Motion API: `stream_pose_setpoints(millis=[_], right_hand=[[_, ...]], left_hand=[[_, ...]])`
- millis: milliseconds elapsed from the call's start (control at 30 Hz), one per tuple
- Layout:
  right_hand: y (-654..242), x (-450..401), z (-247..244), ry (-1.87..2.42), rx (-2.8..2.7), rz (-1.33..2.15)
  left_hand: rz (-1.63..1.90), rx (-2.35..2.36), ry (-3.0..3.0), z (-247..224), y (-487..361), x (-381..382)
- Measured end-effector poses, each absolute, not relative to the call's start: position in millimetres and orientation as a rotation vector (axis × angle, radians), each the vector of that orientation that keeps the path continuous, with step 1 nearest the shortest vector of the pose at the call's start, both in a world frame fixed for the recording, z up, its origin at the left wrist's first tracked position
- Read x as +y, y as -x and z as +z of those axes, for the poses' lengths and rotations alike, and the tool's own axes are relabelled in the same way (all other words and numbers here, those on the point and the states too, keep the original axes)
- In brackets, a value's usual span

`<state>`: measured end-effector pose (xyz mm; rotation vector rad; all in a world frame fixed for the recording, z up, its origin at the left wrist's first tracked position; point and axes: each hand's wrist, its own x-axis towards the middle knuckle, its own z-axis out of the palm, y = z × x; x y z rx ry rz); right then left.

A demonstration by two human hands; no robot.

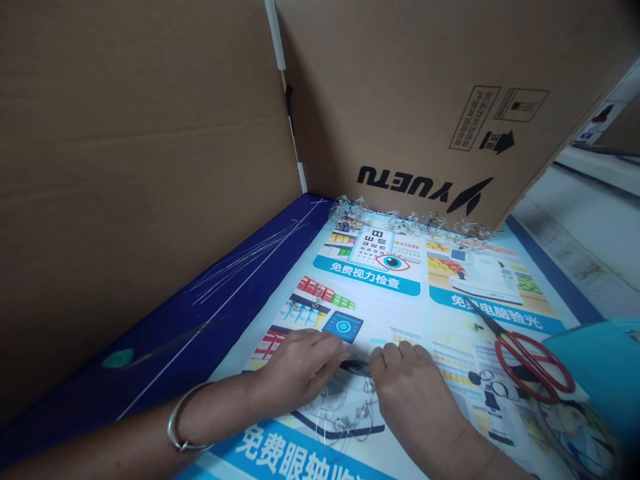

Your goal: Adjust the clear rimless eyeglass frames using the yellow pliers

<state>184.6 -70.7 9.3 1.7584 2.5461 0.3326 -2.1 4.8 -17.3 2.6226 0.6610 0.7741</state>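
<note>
My left hand (pixel 297 370) pinches a small dark piece (pixel 356 365), perhaps an eyeglass part, over a printed poster sheet (pixel 380 320). My right hand (pixel 407 387) sits just beside it, its fingertips at the piece's right end, though I cannot tell whether they grip it. Thin clear loops of plastic or wire (pixel 345 417) lie under and just below my hands. Red-handled scissors (pixel 530 367) rest on the sheet to the right of my right hand, apart from it. A metal bangle (pixel 187 419) circles my left wrist.
Brown cardboard panels (pixel 130 167) rise at the left, and a cardboard box (pixel 425 113) printed YUETU stands at the back. Crumpled clear plastic (pixel 405 221) lies along its base. A teal folder (pixel 595 367) overlaps the right side. Dark blue surface (pixel 165 340) runs along the left.
</note>
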Motion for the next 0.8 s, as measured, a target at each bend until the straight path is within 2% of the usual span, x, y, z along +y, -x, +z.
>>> stream_pose_setpoints(millis=[800], right_hand=[[-192.9, -73.2, 5.5, -1.805, 2.579, 0.399]], left_hand=[[0.748, 0.647, -2.596, -16.4, 3.5, 6.6]])
